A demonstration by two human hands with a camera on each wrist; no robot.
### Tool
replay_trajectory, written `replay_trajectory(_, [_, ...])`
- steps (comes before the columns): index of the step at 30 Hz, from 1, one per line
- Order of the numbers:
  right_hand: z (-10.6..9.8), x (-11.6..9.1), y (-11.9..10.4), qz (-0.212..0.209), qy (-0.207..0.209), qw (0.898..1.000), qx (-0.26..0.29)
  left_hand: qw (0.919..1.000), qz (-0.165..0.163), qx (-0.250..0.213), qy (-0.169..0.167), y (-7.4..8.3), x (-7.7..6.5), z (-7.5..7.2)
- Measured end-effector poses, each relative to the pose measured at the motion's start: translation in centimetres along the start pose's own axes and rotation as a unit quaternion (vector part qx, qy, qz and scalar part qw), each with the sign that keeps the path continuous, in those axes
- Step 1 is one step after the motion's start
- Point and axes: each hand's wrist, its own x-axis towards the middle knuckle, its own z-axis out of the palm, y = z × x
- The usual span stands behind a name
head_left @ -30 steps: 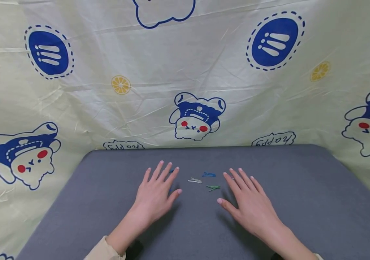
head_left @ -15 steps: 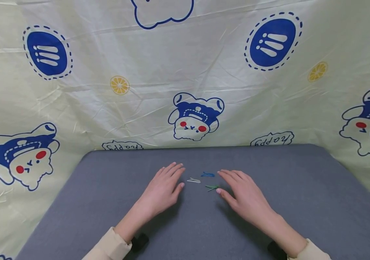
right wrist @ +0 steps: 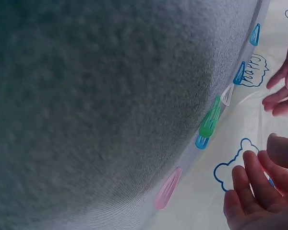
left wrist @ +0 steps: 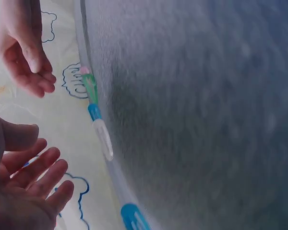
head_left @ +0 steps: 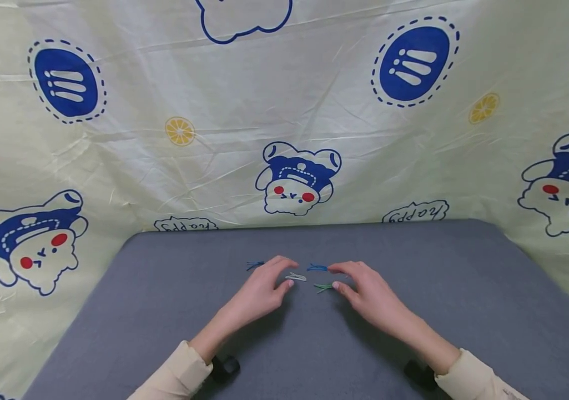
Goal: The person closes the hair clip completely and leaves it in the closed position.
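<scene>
My left hand (head_left: 264, 289) hovers over the table with fingers loosely bent and nothing in them. A white snap hair clip (head_left: 296, 276) lies close by its fingertips, and a blue hair clip (head_left: 255, 265) lies beyond its knuckles. My right hand (head_left: 371, 289) is likewise raised and holds nothing; from the head, its fingertips overlap the edges of another blue hair clip (head_left: 317, 268) and a green hair clip (head_left: 323, 288). The right wrist view shows a pink hair clip (right wrist: 168, 189) apart from the others, and a further blue clip (right wrist: 255, 34) at the far end.
A grey cloth-covered table (head_left: 284, 355) spreads under both arms. Behind it hangs a pale curtain (head_left: 234, 183) with printed blue bears and orange slices. Black bands (head_left: 225, 368) sit at the wrists, below light sleeves.
Both hands have turned from spread, palm-down fingers to loosely bent ones, thumbs toward each other. The left hand has shifted right, uncovering a blue clip. The clips stay where they lie.
</scene>
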Motion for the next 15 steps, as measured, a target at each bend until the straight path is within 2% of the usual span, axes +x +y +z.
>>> replay_trajectory(3, [0.0,0.3,0.2,0.014,-0.021,0.999,0.019,0.9993,-0.011,-0.035,0.0,-0.1,0.1,0.4])
replay_trajectory(7, [0.0,0.7,0.6,0.035,-0.05,0.997,0.043,0.9969,-0.036,-0.067,-0.019,0.0,0.2,0.7])
replay_trajectory(10, [0.1,1.0,0.9,0.048,-0.068,0.995,0.053,0.9951,-0.052,-0.076,-0.036,0.1,0.4,0.9])
replay_trajectory(15, [0.2,1.3,1.3,0.05,-0.085,0.993,0.06,0.9947,-0.056,-0.07,-0.05,0.0,0.8,1.1])
